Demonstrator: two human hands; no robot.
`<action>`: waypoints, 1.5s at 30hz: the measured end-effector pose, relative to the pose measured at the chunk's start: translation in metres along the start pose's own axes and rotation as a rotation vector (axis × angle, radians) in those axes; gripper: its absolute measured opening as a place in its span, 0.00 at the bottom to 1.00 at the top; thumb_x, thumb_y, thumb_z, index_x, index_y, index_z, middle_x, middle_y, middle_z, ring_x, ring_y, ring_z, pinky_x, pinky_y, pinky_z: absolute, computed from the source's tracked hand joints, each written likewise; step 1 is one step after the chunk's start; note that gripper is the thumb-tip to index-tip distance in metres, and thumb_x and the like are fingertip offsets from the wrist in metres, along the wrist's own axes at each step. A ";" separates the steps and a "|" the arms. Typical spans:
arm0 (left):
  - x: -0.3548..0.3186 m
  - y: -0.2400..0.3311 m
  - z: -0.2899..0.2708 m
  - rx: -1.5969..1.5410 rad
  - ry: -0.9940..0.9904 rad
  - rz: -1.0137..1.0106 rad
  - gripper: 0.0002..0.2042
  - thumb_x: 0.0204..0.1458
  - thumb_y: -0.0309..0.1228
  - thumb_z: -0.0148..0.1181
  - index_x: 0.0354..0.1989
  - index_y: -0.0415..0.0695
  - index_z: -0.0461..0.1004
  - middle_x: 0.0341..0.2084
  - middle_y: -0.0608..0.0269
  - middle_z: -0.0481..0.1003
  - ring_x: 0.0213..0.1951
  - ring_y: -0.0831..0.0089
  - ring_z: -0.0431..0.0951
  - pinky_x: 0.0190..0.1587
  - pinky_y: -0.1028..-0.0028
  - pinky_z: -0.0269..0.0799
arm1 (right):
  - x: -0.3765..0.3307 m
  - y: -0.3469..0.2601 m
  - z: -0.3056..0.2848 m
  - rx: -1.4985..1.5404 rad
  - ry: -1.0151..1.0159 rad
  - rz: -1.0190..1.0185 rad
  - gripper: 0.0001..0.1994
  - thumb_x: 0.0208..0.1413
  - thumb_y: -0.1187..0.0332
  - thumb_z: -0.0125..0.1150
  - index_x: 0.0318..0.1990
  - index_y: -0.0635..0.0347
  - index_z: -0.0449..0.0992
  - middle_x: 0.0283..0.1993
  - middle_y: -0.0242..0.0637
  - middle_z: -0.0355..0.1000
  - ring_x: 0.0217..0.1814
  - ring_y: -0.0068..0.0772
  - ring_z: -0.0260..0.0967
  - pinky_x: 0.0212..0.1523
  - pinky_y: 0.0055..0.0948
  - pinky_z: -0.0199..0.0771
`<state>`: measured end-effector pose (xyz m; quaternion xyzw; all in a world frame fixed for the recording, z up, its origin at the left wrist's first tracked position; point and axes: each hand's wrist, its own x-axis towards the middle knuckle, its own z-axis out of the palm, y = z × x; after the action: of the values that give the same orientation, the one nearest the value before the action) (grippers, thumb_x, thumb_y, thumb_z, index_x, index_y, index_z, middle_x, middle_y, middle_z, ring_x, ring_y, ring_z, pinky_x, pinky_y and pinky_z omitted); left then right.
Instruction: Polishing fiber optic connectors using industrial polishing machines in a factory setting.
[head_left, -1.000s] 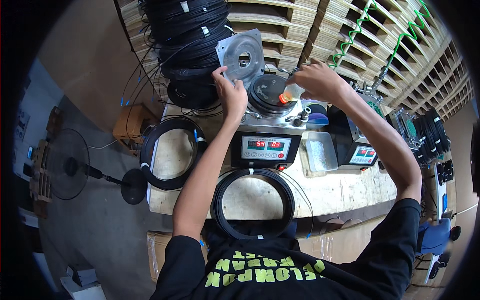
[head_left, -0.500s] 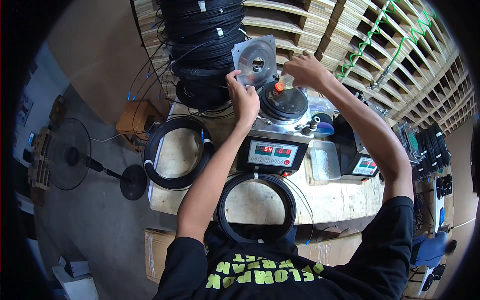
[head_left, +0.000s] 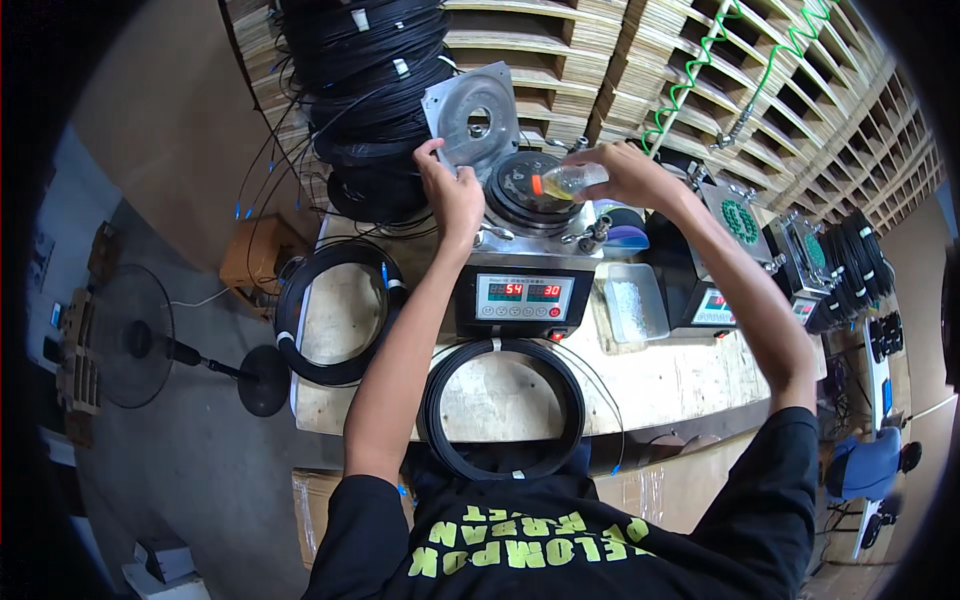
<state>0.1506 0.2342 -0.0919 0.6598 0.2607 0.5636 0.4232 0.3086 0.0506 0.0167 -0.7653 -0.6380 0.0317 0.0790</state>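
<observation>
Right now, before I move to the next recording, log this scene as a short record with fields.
Left hand: holds a metal plate by its lower edge
Plate: raised at a tilt, round hole in its middle
Right hand: holds a clear bottle
Bottle: tilted, orange cap end over a black disc
Machine: under the disc, red display lit
Nearest cable coil: black, in front of the machine
Left side: standing fan

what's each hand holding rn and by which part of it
The left hand holds the square grey plate by its lower left corner; the right hand holds the clear bottle by the end away from its orange cap.
</observation>
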 end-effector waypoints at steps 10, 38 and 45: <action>0.005 -0.007 -0.006 0.053 -0.033 0.026 0.24 0.45 0.15 0.52 0.54 0.37 0.59 0.50 0.38 0.66 0.57 0.44 0.68 0.62 0.57 0.58 | -0.088 0.034 0.098 0.905 0.633 0.244 0.35 0.52 0.64 0.74 0.66 0.61 0.66 0.51 0.43 0.76 0.52 0.31 0.73 0.53 0.31 0.73; 0.022 -0.030 -0.026 -0.344 -0.127 -0.285 0.23 0.55 0.23 0.60 0.58 0.38 0.59 0.45 0.49 0.75 0.45 0.68 0.76 0.49 0.71 0.69 | -0.064 0.032 0.113 0.874 0.926 0.237 0.14 0.65 0.64 0.58 0.54 0.59 0.76 0.26 0.28 0.68 0.28 0.14 0.62 0.29 0.19 0.63; 0.033 -0.046 -0.053 -0.055 -0.512 -0.260 0.13 0.53 0.29 0.62 0.44 0.34 0.80 0.35 0.60 0.82 0.37 0.79 0.76 0.43 0.75 0.70 | 0.111 -0.019 0.004 0.599 0.618 -0.113 0.22 0.68 0.53 0.52 0.58 0.60 0.76 0.35 0.33 0.78 0.28 0.18 0.65 0.30 0.23 0.68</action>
<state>0.1131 0.2982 -0.1132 0.7298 0.2126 0.3266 0.5617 0.3100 0.1635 0.0220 -0.6459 -0.5880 -0.0194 0.4866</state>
